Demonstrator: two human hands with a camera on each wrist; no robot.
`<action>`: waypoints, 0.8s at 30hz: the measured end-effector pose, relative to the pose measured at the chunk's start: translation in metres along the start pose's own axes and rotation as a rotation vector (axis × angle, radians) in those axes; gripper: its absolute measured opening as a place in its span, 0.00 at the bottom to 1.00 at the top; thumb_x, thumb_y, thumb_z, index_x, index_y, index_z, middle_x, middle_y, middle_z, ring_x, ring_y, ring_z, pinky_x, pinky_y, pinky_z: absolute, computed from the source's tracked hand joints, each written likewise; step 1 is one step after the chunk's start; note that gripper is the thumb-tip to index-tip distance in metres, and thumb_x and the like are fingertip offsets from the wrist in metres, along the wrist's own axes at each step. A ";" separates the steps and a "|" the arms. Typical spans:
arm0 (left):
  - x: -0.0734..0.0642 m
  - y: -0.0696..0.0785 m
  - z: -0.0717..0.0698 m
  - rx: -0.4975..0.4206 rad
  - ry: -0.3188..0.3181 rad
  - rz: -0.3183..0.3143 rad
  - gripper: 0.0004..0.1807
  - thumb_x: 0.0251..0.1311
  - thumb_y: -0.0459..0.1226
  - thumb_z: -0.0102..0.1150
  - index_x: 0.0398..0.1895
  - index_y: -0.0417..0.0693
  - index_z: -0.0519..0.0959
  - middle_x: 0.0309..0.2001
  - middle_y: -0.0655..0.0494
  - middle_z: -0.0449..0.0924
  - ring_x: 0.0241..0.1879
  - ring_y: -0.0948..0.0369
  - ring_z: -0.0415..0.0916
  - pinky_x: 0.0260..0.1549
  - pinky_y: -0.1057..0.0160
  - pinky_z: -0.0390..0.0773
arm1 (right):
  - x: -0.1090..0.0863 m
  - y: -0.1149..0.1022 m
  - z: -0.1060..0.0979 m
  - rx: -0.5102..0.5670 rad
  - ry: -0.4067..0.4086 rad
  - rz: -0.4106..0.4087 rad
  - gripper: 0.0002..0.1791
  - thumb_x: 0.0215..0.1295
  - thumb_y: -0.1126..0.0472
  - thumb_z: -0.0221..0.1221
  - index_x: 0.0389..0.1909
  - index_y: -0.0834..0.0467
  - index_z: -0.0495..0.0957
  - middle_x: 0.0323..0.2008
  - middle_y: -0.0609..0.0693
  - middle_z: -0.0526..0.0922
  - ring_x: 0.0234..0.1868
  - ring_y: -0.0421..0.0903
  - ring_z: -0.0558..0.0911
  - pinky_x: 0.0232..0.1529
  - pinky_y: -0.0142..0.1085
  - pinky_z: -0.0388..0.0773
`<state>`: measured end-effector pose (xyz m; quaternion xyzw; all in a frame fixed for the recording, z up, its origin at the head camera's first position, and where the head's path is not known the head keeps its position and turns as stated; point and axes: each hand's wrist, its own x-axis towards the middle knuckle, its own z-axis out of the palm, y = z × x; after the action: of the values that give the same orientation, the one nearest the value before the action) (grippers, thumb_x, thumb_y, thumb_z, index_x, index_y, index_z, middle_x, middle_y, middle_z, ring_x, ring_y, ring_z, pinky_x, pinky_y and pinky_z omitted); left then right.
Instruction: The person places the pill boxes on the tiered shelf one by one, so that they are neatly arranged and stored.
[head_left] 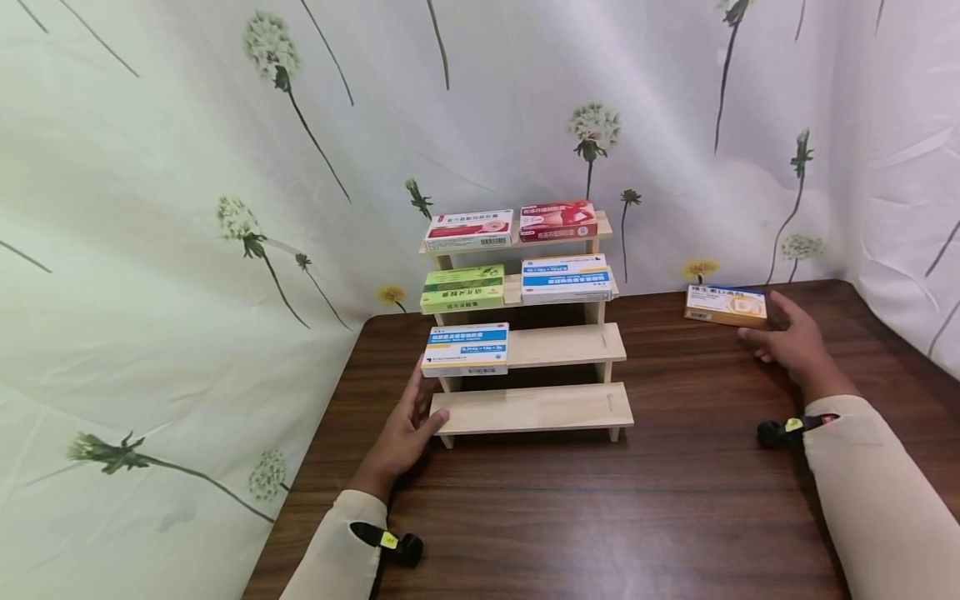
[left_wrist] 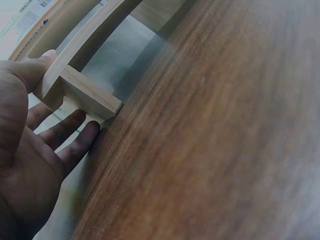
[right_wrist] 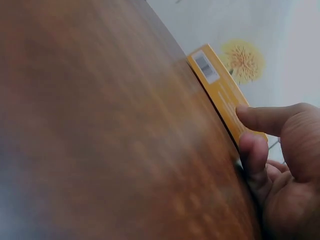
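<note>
In the head view my left hand (head_left: pixel 401 433) is at the left end of a pale wooden stepped stand (head_left: pixel 532 410). Its thumb rests on the lowest step; in the left wrist view the other fingers (left_wrist: pixel 75 145) extend loosely beside the leg. At the right, my right hand (head_left: pixel 795 337) has its thumb and a finger around the right end of a yellow and white medicine box (head_left: pixel 723 306). That box lies on the table near the back edge. In the right wrist view the thumb (right_wrist: pixel 265 119) overlaps its yellow side; the far side is hidden.
Red-and-white (head_left: pixel 470 229) and red (head_left: pixel 557 221) medicine boxes sit on the top step. Below are a green box (head_left: pixel 462 288) and a blue-white box (head_left: pixel 566 278); another blue-white box (head_left: pixel 465 348) lies lower left. A flower-printed curtain (head_left: pixel 495 108) rises behind the brown table (head_left: pixel 570 508).
</note>
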<state>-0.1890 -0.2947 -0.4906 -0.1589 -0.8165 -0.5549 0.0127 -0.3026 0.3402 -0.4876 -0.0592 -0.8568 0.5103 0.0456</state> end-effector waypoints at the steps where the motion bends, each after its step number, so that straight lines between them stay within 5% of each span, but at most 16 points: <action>1: 0.000 0.000 0.000 0.000 0.001 0.001 0.53 0.81 0.41 0.62 0.91 0.77 0.35 0.90 0.47 0.50 0.89 0.41 0.49 0.84 0.31 0.50 | 0.002 0.000 -0.001 -0.003 -0.014 -0.003 0.53 0.79 0.62 0.64 0.90 0.57 0.37 0.86 0.74 0.42 0.23 0.34 0.81 0.25 0.34 0.84; 9: 0.000 0.000 0.000 0.003 0.004 -0.012 0.53 0.81 0.42 0.62 0.92 0.64 0.34 0.90 0.48 0.51 0.89 0.41 0.48 0.84 0.31 0.49 | 0.015 0.001 -0.007 0.009 -0.082 0.024 0.55 0.77 0.66 0.65 0.90 0.53 0.37 0.86 0.75 0.41 0.22 0.34 0.81 0.25 0.32 0.85; 17: -0.001 0.001 -0.001 0.004 0.004 -0.021 0.53 0.81 0.43 0.62 0.90 0.79 0.35 0.90 0.49 0.51 0.89 0.41 0.50 0.84 0.32 0.49 | 0.019 0.003 -0.009 -0.004 -0.116 0.065 0.55 0.78 0.65 0.65 0.90 0.51 0.37 0.84 0.80 0.43 0.22 0.34 0.82 0.26 0.33 0.86; 24: 0.000 0.001 0.000 0.007 0.007 -0.036 0.53 0.81 0.43 0.63 0.90 0.82 0.36 0.89 0.49 0.52 0.88 0.42 0.51 0.85 0.33 0.49 | 0.022 0.000 -0.012 -0.031 -0.123 0.073 0.47 0.81 0.65 0.61 0.89 0.54 0.43 0.82 0.82 0.46 0.22 0.33 0.81 0.26 0.32 0.85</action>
<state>-0.1888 -0.2946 -0.4893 -0.1423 -0.8210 -0.5529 0.0063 -0.3224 0.3536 -0.4821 -0.0596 -0.8631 0.5008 -0.0267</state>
